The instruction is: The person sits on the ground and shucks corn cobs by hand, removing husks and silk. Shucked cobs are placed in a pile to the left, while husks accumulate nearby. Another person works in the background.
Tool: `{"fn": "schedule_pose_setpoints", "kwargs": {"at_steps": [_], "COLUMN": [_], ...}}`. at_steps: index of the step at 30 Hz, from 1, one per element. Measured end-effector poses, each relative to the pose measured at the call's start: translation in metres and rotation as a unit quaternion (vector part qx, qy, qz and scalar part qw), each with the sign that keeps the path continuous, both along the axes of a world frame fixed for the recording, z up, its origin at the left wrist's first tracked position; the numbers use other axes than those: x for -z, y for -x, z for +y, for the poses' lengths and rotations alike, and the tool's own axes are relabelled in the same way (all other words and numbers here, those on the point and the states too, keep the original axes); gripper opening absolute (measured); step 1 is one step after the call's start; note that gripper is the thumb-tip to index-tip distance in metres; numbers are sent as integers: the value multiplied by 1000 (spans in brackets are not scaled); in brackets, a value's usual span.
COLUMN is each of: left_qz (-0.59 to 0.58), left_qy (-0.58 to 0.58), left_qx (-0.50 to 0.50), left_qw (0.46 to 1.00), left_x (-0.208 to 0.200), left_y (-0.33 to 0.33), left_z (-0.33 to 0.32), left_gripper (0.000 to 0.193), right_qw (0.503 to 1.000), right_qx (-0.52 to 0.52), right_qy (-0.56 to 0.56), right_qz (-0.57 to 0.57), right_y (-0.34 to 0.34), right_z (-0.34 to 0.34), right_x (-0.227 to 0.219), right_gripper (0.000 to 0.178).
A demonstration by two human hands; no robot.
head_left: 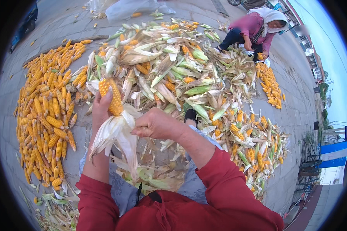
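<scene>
An ear of corn (116, 104) with bare yellow kernels is gripped in my left hand (101, 109), its top pointing up and away from me. Pale, dry husk (118, 133) is peeled back from its base and hangs down over my left wrist. My right hand (158, 124) is closed at the husk's right edge, fingers curled and pinching it. Just beyond both hands lies a big heap of unpeeled corn and loose husks (173, 69). More husks (158, 175) lie on the ground between my legs.
At the left spreads a long pile of husked cobs (46, 115). A mixed pile of cobs and husks (254, 146) lies to the right. Across the heap, a person in a pink top (254, 29) crouches beside a small cob pile (270, 86). A clear plastic sheet (133, 9) lies at the back.
</scene>
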State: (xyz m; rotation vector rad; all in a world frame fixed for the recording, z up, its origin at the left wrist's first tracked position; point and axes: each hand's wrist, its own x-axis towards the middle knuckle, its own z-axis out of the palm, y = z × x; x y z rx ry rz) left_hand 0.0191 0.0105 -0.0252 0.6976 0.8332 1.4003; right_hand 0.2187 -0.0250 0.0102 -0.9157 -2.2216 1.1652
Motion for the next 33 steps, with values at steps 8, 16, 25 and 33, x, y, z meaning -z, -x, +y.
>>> {"fn": "schedule_pose_setpoints", "kwargs": {"at_steps": [8,16,25,33], "left_qz": [5,-55,-92,-71], "left_qy": [-31,-44,-30,58], "left_qx": [-4,79,37,-30], "left_qw": [999,994,995,995], "left_x": [-4,-5,-23,2], "left_y": [5,-12,-3,2], "left_z": [-2,-22,-23,-16], "left_gripper": [45,51,52,52], "right_qw": [966,911,922,962], "right_qx": [244,128,120,241], "right_qy": [77,301,324,125], "right_qz": [15,253,174,27], "right_y": [-16,31,47,44], "right_z": [21,13,1,-2], "right_x": [1,29,26,18], "right_gripper": [51,89,44,53]}}
